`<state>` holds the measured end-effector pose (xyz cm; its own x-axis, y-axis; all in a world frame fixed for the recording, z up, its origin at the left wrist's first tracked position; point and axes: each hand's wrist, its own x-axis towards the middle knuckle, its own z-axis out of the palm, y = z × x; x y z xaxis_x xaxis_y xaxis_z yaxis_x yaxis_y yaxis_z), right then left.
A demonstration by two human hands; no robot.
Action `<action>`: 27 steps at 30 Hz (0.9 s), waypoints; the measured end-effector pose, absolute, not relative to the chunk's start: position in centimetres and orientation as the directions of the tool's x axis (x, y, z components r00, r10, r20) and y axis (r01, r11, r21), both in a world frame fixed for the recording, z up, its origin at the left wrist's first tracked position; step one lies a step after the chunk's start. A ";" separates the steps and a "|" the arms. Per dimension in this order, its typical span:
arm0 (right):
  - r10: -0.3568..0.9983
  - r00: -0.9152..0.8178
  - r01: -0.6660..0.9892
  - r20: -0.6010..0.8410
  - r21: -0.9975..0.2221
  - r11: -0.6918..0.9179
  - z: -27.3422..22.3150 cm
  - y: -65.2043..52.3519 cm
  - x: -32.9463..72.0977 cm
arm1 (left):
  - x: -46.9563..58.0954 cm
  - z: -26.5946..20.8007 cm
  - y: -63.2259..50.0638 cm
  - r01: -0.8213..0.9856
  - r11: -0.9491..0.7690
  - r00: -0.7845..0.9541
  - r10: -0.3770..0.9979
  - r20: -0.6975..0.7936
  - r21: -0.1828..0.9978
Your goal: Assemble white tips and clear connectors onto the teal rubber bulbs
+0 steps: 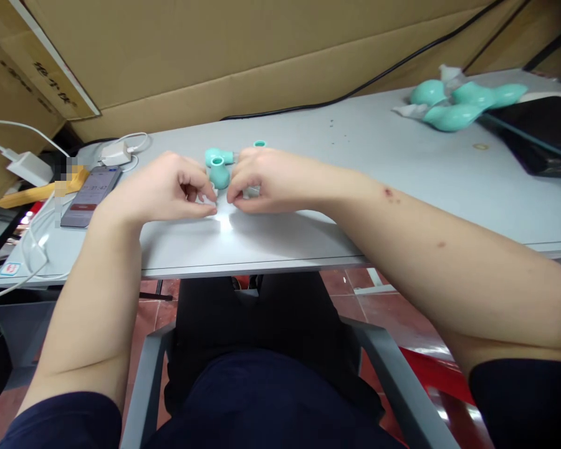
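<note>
The lighting is bright over the table (346,149), with a white glare spot (225,222) left of centre and a soft shadow (294,234) below the right hand (255,181). Dark blur fills the upper right corner; a pixelated patch (65,173) sits at left; the right forearm (402,224) looks stretched.

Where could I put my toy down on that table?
Best is the bare patch of table between the small teal ring and the teal pieces at far right. It's crowded around the left hand, right hand and round teal parts, and by the phone and charger.
</note>
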<state>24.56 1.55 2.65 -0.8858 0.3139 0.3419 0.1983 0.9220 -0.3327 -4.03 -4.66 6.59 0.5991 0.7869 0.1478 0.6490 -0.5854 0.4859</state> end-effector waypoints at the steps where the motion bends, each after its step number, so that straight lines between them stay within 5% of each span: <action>1: 0.314 -0.906 0.226 0.284 -0.304 0.926 2.8 1.3 24.5 | -4.0 6.7 -4.7 0.672 -0.570 0.604 0.791 0.095 0.474; 8: 0.310 -0.932 0.269 0.186 -0.218 0.938 2.5 0.9 23.8 | -4.2 5.7 -3.5 0.697 -0.540 0.593 0.804 0.045 0.471; 17: 0.332 -0.902 0.239 0.276 -0.322 0.916 2.7 1.2 24.6 | -4.1 5.8 -3.8 0.689 -0.477 0.548 0.836 0.039 0.546; 22: 0.325 -0.831 0.173 0.452 -0.347 0.922 3.0 2.1 25.2 | -3.9 5.9 -4.1 0.626 -0.514 0.552 0.823 0.131 0.586; 27: 0.466 -0.747 0.352 0.473 -0.313 0.882 5.6 2.7 25.5 | -3.4 5.0 -3.7 0.537 -0.657 0.526 0.751 0.398 0.530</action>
<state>25.52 2.75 5.62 -0.7475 0.4660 0.4734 0.3518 0.8822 -0.3130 -3.37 -3.72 5.04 0.5263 0.7512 0.3985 0.5367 -0.6569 0.5296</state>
